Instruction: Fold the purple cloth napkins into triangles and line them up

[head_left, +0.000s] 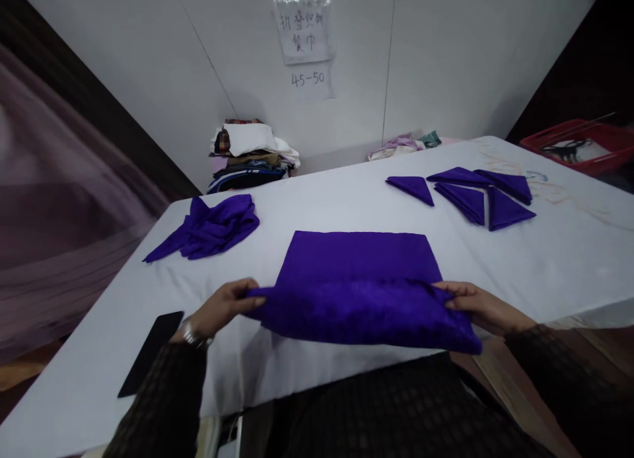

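A purple cloth napkin (361,256) lies partly flat on the white-covered table, its near part lifted and folded over toward the far side. My left hand (230,306) pinches the left corner of the raised edge between thumb and fingers. At the opposite corner, my right hand (475,305) is closed on the same edge. The lifted part sags and bulges between both hands, hanging near the table's front edge. A crumpled heap of purple cloth (218,227) rests to the far left. Several purple triangles of folded cloth (458,200) lie at the far right.
A flat black object (151,355) lies beside my left forearm. Stacked clothes (252,154) and more fabric (403,146) sit behind the white tablecloth (321,200). A red basket (584,147) with scissors is at far right. Handwritten paper signs (304,32) hang on the wall.
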`<state>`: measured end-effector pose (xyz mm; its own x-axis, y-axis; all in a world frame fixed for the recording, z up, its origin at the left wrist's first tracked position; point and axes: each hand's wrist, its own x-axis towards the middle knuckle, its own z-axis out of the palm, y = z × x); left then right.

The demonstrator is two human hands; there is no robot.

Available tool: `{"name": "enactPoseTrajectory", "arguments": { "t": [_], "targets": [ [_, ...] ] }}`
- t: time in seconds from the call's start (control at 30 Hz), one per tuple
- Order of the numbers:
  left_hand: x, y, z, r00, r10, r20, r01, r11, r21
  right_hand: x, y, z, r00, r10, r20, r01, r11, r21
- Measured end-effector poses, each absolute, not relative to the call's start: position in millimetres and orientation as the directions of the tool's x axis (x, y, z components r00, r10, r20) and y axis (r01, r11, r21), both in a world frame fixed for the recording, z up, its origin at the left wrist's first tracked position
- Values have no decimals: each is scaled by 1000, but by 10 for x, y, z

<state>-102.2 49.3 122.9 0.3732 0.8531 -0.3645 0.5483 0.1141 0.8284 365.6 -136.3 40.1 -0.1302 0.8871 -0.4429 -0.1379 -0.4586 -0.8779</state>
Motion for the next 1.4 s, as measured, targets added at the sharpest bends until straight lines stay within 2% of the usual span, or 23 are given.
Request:
{"name": "enactPoseTrajectory", "arguments": {
  "t": [0.13,0.23,0.33,0.5,0.77,0.9,1.03,1.17,1.4],
  "targets": [
    [-422,1214,956,318,929,-188,534,-11,845,3858,-953,250,31,918,-396,-156,-387,-909],
    [-92,1621,627,127,977,-170,513,82,854,3955,-622,173,232,904,-360,-132,-338,-932],
    [48,1811,308,6,987,-159,491,135,861,3965,-473,108,399,864,-308,-112,-288,-951],
    [-44,1811,29,-144,980,-140,474,193,859,3911,-577,43,405,882,-242,-47,-244,-969],
    [-56,1763,23,-181,979,-97,464,172,869,3906,-532,-17,501,822,-271,-93,-261,-961],
    [-36,1785,-6,-221,973,-61,454,158,877,3960,-481,-65,547,815,-191,73,-274,-959],
    [-52,1797,-59,-242,969,-43,445,150,883,4023,-472,-139,574,817,-54,263,-246,-933],
    [-58,1846,-114,-245,969,-26,437,135,889,4076,-440,-225,579,814,45,373,-216,-902],
    [-53,1981,-222,-176,984,-32,464,112,879,4176,-318,-289,576,814,71,594,-358,-720]
  ]
}}
